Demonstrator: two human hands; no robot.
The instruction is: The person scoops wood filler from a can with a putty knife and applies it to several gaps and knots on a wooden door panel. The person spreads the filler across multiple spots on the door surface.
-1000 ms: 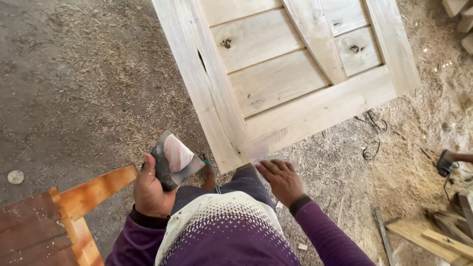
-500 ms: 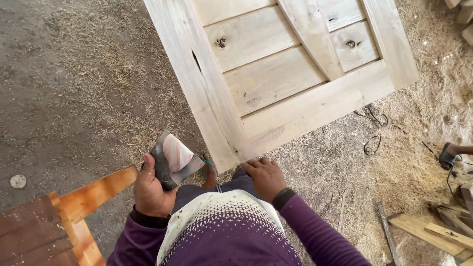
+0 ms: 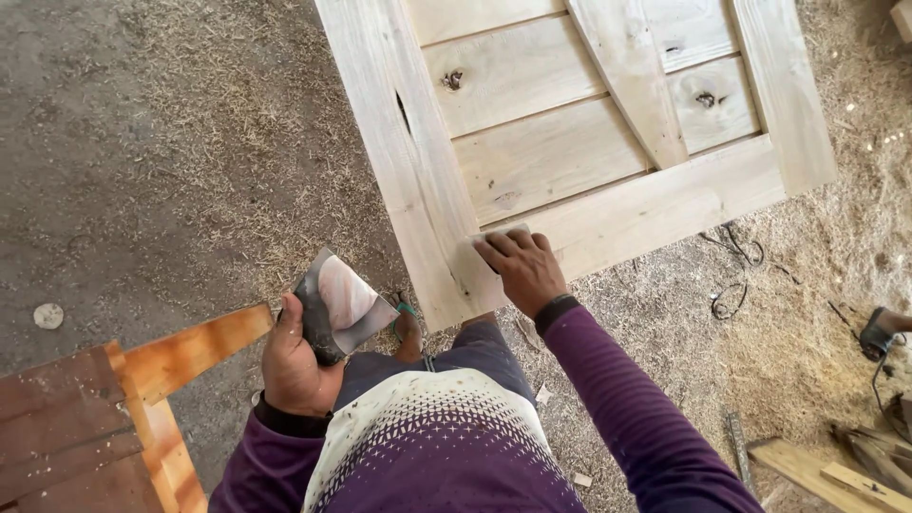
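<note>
A pale wooden door panel [image 3: 608, 152] with a plank frame and a diagonal brace lies flat in front of me. My right hand [image 3: 521, 270] presses a small piece of sandpaper [image 3: 496, 234] flat on the panel's near corner, fingers spread over it. My left hand [image 3: 296, 355] is held low by my knee, closed on a curled sheet of sandpaper [image 3: 338, 302] with a dark back and a pinkish face. My purple sleeves and patterned shirt fill the bottom of the view.
An orange-brown wooden chair or bench [image 3: 104, 408] stands at the lower left. Sawdust and shavings cover the ground. A loose cable [image 3: 736, 275] lies right of the panel, a power tool [image 3: 879, 332] at the right edge, wood offcuts [image 3: 836, 470] at the lower right.
My right hand rose from my knee onto the panel's near corner and now presses sandpaper there. The left hand with its sheet has stayed put.
</note>
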